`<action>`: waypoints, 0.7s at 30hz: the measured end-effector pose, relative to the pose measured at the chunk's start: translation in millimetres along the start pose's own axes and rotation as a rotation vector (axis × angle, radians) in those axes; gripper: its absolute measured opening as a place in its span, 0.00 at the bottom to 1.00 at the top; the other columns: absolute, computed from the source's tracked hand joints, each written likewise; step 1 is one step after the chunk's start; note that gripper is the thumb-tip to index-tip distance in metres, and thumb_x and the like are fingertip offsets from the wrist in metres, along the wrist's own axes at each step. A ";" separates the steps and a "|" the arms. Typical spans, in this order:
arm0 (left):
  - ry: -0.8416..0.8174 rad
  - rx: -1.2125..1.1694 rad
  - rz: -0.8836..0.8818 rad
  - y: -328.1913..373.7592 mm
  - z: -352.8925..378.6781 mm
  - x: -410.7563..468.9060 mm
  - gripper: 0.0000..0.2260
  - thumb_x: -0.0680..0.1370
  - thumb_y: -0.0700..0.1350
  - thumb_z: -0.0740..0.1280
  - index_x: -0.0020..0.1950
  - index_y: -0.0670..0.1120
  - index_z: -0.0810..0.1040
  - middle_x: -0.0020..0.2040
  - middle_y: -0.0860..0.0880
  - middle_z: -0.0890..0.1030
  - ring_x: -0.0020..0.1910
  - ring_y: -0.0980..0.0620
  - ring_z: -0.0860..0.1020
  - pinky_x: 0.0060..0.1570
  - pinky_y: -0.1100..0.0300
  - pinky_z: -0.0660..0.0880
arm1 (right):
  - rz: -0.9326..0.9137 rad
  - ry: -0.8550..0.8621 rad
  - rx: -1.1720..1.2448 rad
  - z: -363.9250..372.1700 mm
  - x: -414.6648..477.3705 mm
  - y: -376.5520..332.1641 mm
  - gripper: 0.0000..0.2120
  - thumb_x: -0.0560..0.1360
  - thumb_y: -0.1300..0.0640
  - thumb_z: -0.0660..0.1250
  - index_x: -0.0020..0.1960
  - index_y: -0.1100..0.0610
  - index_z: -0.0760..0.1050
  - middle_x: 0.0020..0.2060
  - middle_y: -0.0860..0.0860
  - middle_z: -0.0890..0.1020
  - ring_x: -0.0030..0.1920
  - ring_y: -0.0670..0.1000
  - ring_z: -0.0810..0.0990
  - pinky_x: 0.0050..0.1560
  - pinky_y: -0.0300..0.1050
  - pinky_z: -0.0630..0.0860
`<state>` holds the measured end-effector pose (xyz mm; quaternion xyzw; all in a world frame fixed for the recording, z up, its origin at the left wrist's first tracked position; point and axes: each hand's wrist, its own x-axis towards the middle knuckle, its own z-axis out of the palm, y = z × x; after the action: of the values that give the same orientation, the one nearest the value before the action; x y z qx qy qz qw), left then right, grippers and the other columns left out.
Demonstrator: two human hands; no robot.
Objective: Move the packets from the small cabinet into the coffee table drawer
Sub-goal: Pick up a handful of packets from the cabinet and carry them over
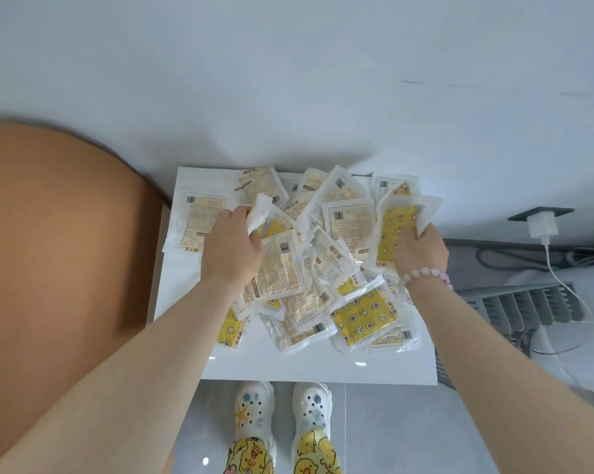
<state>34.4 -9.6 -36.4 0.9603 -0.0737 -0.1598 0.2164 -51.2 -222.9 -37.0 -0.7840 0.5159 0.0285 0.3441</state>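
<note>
Several clear packets with yellow patterned pads lie in a loose pile on the white top of the small cabinet. My left hand grips a packet at the pile's left side, fingers curled round its crumpled upper corner. My right hand grips a yellow star-patterned packet at the pile's right side and holds it tilted up off the top. A bead bracelet sits on my right wrist. The coffee table drawer is not in view.
A large orange-brown rounded seat stands left of the cabinet. A white wall rises behind. To the right are a wall socket with a white charger, its cable, and a grey slatted appliance. My feet in white clogs stand on grey tiles.
</note>
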 end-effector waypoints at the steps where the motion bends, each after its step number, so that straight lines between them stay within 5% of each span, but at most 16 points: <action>1: 0.002 -0.017 -0.002 0.6 -4.0 -2.4 0.11 0.80 0.42 0.60 0.62 0.42 0.73 0.53 0.44 0.75 0.44 0.50 0.70 0.42 0.59 0.65 | 0.060 -0.005 0.038 -4.5 -1.5 -2.3 0.12 0.82 0.54 0.53 0.49 0.60 0.71 0.37 0.51 0.72 0.43 0.53 0.70 0.41 0.44 0.65; 3: -0.007 -0.042 -0.016 3.8 -15.3 -7.6 0.09 0.81 0.43 0.59 0.59 0.41 0.73 0.51 0.45 0.75 0.45 0.50 0.70 0.44 0.59 0.65 | 0.147 -0.053 0.054 -17.0 -5.8 -6.7 0.14 0.82 0.59 0.52 0.59 0.63 0.72 0.45 0.55 0.73 0.46 0.54 0.70 0.43 0.43 0.68; 6: -0.020 -0.096 -0.078 8.6 -34.4 -15.8 0.10 0.81 0.44 0.59 0.59 0.39 0.71 0.51 0.45 0.75 0.50 0.47 0.73 0.44 0.59 0.65 | 0.240 -0.128 0.148 -30.5 -11.5 -7.0 0.12 0.82 0.62 0.50 0.59 0.64 0.70 0.46 0.58 0.71 0.47 0.54 0.69 0.50 0.45 0.70; 11: -0.043 -0.235 -0.161 22.9 -66.2 -27.6 0.07 0.81 0.43 0.60 0.56 0.41 0.69 0.45 0.46 0.75 0.41 0.48 0.74 0.35 0.60 0.65 | 0.398 -0.175 0.534 -43.5 -41.4 -12.0 0.21 0.80 0.53 0.60 0.66 0.68 0.70 0.62 0.63 0.76 0.47 0.53 0.72 0.37 0.40 0.70; 15: -0.103 -0.305 -0.155 39.0 -94.4 -42.7 0.05 0.81 0.43 0.61 0.54 0.43 0.68 0.39 0.51 0.72 0.37 0.50 0.73 0.29 0.63 0.64 | 0.478 -0.209 0.747 -65.2 -67.1 -28.0 0.20 0.79 0.53 0.63 0.64 0.67 0.70 0.53 0.57 0.77 0.43 0.55 0.75 0.57 0.54 0.75; 18: -0.156 -0.327 -0.142 50.5 -119.4 -49.3 0.04 0.80 0.44 0.61 0.52 0.44 0.68 0.40 0.50 0.73 0.34 0.54 0.71 0.29 0.64 0.65 | 0.477 -0.250 0.816 -87.9 -80.7 -42.4 0.13 0.79 0.53 0.62 0.52 0.64 0.72 0.39 0.55 0.76 0.37 0.53 0.75 0.47 0.51 0.77; 21: -0.226 -0.416 -0.152 66.6 -144.8 -48.7 0.02 0.79 0.43 0.62 0.48 0.45 0.71 0.37 0.51 0.75 0.31 0.56 0.72 0.28 0.66 0.66 | 0.453 -0.279 0.850 -111.8 -92.8 -60.6 0.13 0.78 0.51 0.64 0.45 0.61 0.74 0.39 0.56 0.79 0.38 0.54 0.78 0.47 0.50 0.78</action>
<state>33.0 -2.2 130.0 0.8739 0.0095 -0.2936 0.3872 -79.0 -199.3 116.2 -0.4313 0.5884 -0.0058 0.6840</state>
